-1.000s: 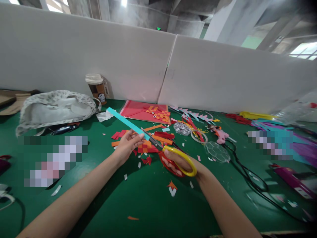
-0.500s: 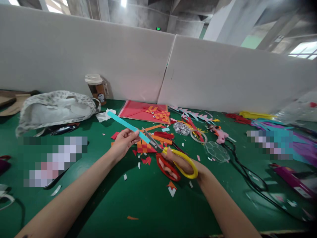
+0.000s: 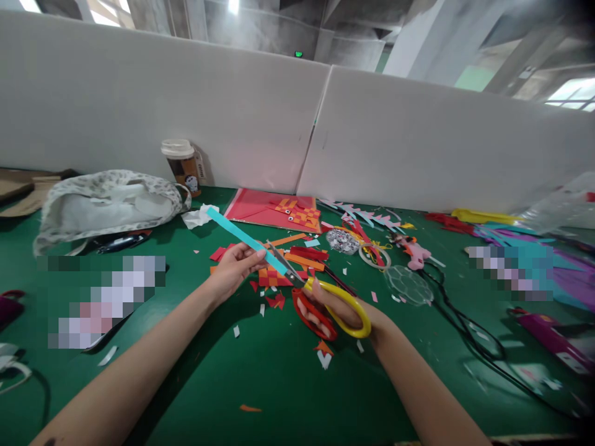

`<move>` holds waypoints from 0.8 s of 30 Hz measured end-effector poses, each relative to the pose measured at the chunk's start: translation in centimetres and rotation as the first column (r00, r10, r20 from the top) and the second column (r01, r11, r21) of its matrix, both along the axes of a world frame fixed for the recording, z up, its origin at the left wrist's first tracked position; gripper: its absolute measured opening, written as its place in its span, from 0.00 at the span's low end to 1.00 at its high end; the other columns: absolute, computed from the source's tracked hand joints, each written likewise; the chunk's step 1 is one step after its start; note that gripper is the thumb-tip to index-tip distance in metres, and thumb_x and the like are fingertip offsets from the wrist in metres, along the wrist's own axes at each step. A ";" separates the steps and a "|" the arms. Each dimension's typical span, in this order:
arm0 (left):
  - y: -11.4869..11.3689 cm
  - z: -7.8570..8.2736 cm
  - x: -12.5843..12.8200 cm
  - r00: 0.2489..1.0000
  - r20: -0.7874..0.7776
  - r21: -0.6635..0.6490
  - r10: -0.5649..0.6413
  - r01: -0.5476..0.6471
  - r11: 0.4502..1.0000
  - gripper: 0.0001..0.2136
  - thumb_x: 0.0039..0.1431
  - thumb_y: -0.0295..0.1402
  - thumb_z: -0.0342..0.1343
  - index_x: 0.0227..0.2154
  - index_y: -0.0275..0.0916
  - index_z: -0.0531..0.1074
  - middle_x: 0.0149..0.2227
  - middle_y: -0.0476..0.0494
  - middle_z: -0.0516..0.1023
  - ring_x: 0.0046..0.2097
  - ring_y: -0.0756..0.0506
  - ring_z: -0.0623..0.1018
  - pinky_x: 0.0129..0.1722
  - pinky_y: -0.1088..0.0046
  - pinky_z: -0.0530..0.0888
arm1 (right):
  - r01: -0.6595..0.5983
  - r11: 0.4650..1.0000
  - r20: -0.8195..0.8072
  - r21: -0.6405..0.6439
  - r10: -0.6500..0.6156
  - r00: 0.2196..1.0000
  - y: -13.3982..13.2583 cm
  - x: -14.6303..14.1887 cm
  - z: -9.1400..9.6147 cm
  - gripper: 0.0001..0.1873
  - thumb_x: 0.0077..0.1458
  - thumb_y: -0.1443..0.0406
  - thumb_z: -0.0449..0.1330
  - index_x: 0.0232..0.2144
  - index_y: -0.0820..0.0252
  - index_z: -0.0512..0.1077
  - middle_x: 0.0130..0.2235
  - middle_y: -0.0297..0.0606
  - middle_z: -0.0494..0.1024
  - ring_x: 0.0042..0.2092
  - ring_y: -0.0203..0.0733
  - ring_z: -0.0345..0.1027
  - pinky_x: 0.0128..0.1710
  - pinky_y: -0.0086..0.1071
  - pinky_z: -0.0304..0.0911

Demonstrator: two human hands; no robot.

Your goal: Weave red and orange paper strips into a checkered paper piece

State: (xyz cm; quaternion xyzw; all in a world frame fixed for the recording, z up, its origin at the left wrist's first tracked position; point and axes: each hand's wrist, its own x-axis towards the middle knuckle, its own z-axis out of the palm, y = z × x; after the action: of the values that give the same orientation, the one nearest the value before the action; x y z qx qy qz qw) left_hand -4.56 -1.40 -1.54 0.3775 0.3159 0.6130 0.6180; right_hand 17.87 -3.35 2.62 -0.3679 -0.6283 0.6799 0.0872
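Between thumb and fingers, my left hand [image 3: 239,267] pinches a long turquoise paper strip [image 3: 235,231], which slants from upper left down to the blades. My right hand [image 3: 332,305] has its fingers through the handles of a pair of scissors [image 3: 356,316], one loop yellow and one red. The scissors' blades are parted, and the strip's lower right end lies at them. Below the strip on the table is a woven orange and red paper piece [image 3: 272,277], partly covered by orange strips and the hands. Small red and white scraps lie around it.
Behind on the green table [image 3: 209,390] lie a red sheet [image 3: 253,207] with woven paper fish [image 3: 297,214] and a lidded cup [image 3: 180,167]. A patterned cloth bag [image 3: 60,217] sits left. At right are a purple glue gun [image 3: 548,337], black cords [image 3: 465,328] and turquoise strips. White panels stand behind.
The strip has slid slightly down and right along the blades with my left hand. The whole view has shifted a little; my right hand still holds the scissors in nearly the same place.
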 end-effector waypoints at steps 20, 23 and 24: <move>0.0 0.0 -0.1 1.000 -0.007 0.029 -0.017 0.017 0.999 0.08 0.45 0.29 0.63 0.30 0.35 0.73 0.28 0.47 0.78 0.33 0.49 0.77 0.39 0.71 0.74 | -0.018 0.999 0.013 -0.032 0.019 1.000 0.3 -0.1 -0.4 0.31 0.53 0.40 0.38 0.24 0.61 0.59 0.18 0.27 0.59 0.13 0.23 0.51 0.10 0.21 0.48; -0.1 0.1 0.0 1.000 -0.017 0.027 -0.012 0.013 1.000 0.08 0.44 0.29 0.63 0.29 0.35 0.73 0.27 0.47 0.78 0.33 0.49 0.77 0.40 0.70 0.74 | -0.012 1.000 0.030 -0.026 0.013 0.999 0.2 -0.2 0.0 0.32 0.51 0.39 0.38 0.23 0.61 0.59 0.18 0.27 0.59 0.13 0.23 0.51 0.10 0.20 0.49; -0.1 0.1 0.0 1.000 -0.020 0.027 -0.012 0.012 1.000 0.08 0.44 0.29 0.63 0.29 0.35 0.73 0.27 0.47 0.78 0.33 0.49 0.77 0.40 0.70 0.74 | -0.010 1.000 0.034 -0.024 0.011 0.999 0.1 -0.2 0.1 0.32 0.51 0.39 0.38 0.23 0.61 0.59 0.18 0.27 0.59 0.13 0.23 0.51 0.10 0.20 0.49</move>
State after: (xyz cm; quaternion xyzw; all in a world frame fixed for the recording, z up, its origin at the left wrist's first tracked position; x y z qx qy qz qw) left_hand -4.59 -1.50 -1.47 0.3940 0.3113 0.6098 0.6132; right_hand 17.66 -3.23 2.73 -0.3771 -0.6235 0.6814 0.0685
